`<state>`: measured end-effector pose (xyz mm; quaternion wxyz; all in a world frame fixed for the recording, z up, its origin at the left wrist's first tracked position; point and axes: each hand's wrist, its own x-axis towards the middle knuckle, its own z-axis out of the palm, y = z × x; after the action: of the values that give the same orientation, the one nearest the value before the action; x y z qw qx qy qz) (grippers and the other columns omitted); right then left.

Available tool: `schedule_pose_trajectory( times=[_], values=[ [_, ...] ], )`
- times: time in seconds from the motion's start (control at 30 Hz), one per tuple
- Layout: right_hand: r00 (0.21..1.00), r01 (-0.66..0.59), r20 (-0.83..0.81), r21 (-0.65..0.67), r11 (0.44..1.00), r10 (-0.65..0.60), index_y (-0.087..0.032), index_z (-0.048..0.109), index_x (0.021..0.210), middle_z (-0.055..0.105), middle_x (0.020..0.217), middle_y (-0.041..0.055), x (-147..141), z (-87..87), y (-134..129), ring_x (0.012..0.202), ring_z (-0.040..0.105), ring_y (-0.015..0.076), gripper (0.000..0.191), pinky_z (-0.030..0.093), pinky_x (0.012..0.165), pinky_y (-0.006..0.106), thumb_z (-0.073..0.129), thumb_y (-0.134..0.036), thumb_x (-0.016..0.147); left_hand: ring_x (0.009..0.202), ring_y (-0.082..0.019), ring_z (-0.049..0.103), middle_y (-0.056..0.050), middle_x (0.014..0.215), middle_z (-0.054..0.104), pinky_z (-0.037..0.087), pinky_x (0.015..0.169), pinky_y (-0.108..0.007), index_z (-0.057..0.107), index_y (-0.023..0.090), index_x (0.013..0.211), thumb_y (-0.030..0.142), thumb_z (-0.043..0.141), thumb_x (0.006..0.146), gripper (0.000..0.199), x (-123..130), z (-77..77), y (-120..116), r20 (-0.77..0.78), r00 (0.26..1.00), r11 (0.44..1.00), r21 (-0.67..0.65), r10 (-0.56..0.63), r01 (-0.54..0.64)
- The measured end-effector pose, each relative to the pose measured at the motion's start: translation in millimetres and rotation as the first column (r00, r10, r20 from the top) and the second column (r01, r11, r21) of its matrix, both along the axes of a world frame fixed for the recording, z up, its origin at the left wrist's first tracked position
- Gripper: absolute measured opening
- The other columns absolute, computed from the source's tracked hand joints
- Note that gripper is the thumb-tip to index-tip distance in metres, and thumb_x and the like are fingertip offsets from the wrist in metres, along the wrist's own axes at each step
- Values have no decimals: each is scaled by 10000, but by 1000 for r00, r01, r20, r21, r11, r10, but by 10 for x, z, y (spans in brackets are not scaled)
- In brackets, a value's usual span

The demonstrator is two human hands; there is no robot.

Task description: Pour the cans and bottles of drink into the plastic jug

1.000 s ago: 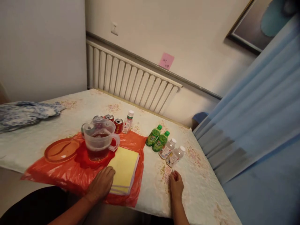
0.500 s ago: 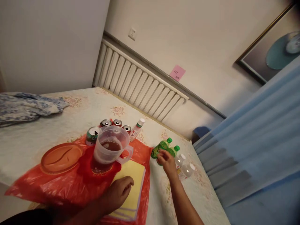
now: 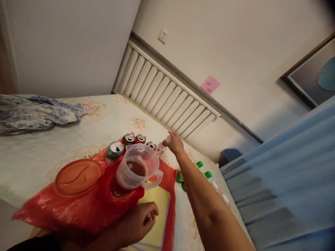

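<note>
My right hand (image 3: 176,143) reaches far across the table. Its fingers are closed about the capped top of a small clear plastic bottle (image 3: 161,149), which stands behind the jug. My left hand (image 3: 145,221) hovers over yellow sheets of paper (image 3: 160,205), fingers curled in a loose fist with nothing visible in them. Between the hands and the cans stands a translucent plastic jug (image 3: 123,176) with brown liquid inside. Several opened drink cans (image 3: 114,152) are grouped behind and left of it. A round orange lid (image 3: 78,177) lies to the left on the red plastic bag (image 3: 75,212).
Green-capped bottles (image 3: 200,164) and white-capped bottles (image 3: 225,198) stand on the right, partly behind my right forearm. A blue-and-white patterned cloth (image 3: 39,115) lies at the left. A radiator (image 3: 162,90) runs behind the table, and a blue curtain (image 3: 282,174) hangs at the right.
My right hand has moved from the green bottles to the far left, onto the clear bottle's top. My left hand stays curled over the paper. The camera view has shifted slightly.
</note>
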<state>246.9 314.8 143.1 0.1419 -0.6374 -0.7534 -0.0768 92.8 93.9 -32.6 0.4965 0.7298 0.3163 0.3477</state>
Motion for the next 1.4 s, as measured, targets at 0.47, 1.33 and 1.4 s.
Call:
schedule_pose_trajectory(
  times=[0.47,1.33,1.4],
  values=[
    [996,-76,35,-15,997,77,-162,672,1106,659,1007,75,512,397,-963,864,612,176,287,462,829,273,634,-191,823,719,-146,561,-8,828,601,479,691,-267,583,187,970,116,490,771,231,122,-133,35,85,990,991,66,110,-115],
    [926,-336,-237,-166,927,294,-296,716,1143,700,987,70,228,505,-2511,809,635,224,260,477,715,337,592,-419,950,1265,-322,517,-118,1385,552,411,1090,-456,414,212,1401,220,732,627,837,-36,181,-103,30,997,993,-93,73,-70],
    [922,-340,-257,-172,925,291,-303,726,1112,694,995,65,220,528,-2527,838,631,225,232,477,740,342,595,-405,949,1246,-315,531,-101,1371,560,425,1075,-443,427,221,1384,218,725,623,818,-80,208,-113,11,998,992,-114,62,-60]
  ],
)
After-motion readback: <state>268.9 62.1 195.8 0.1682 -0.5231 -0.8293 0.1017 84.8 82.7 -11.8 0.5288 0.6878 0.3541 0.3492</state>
